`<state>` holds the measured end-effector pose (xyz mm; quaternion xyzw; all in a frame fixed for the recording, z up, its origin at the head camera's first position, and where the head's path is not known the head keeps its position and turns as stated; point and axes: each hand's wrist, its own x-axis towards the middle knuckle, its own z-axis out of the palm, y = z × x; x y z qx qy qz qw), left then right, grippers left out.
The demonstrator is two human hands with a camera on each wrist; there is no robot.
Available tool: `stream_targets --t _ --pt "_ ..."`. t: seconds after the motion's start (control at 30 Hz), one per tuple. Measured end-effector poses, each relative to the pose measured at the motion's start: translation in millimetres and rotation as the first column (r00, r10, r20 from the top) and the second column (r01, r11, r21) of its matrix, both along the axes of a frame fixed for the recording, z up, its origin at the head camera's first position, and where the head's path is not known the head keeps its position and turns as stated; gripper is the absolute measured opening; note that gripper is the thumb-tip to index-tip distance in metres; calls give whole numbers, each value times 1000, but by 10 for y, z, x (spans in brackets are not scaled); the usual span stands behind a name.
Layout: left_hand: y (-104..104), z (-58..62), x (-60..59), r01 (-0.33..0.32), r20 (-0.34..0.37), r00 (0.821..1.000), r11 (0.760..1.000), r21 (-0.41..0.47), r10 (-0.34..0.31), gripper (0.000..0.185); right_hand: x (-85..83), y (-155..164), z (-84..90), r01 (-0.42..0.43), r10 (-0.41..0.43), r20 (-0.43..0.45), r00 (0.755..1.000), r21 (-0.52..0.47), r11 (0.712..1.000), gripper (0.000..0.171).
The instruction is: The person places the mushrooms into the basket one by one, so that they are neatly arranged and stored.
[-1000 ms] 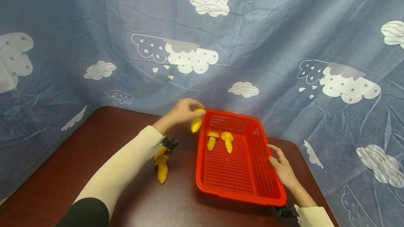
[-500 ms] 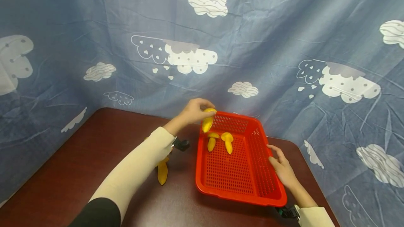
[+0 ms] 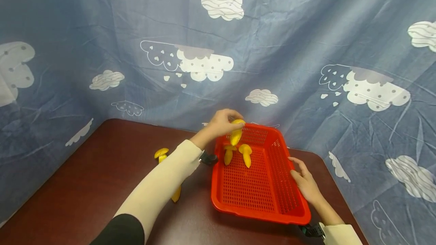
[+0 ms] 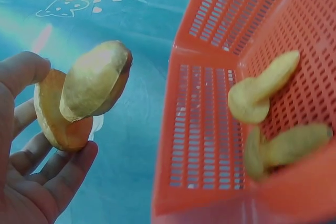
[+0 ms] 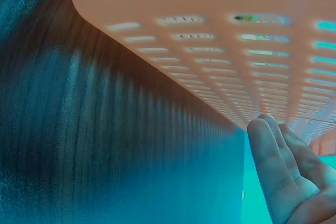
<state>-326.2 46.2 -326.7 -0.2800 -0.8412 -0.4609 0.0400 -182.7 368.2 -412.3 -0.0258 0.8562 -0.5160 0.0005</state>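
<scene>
My left hand (image 3: pixel 223 122) pinches a yellow toy mushroom (image 3: pixel 235 133) and holds it over the far left corner of the red slotted basket (image 3: pixel 263 207). In the left wrist view the mushroom (image 4: pixel 86 95) sits between my thumb and fingers, just left of the basket wall (image 4: pixel 202 129). Two more yellow mushrooms (image 3: pixel 237 154) lie inside the basket at its far end. My right hand (image 3: pixel 303 179) rests with straight fingers against the basket's right rim; the right wrist view shows those fingers (image 5: pixel 283 166) on the basket's side.
Two yellow mushrooms lie on the dark wood table (image 3: pixel 85 184) left of the basket, one (image 3: pixel 161 154) beyond my left sleeve and one (image 3: pixel 176 195) partly hidden under it. A blue cloud-print curtain (image 3: pixel 218 41) hangs close behind the table.
My left hand has carried the mushroom to the right, from just outside the basket's far left corner to above it. My right hand has stayed on the rim.
</scene>
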Motion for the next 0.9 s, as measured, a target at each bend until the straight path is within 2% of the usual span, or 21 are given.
stream_targets --t 0.3,0.53,0.73,0.9 --pt "261 -112 4 24 52 998 999 34 -26 24 22 24 -22 -2 2 9 1000 -12 1000 45" --pt "442 -178 36 22 87 996 999 37 -25 25 26 29 -32 -9 10 19 1000 -36 999 46" --pt "605 -257 42 -1 116 993 997 81 -8 26 32 14 -2 -14 14 1 1000 -33 999 45" --pt "722 -338 40 11 122 992 995 95 -22 24 30 -6 21 -27 27 -8 1000 -36 999 44"
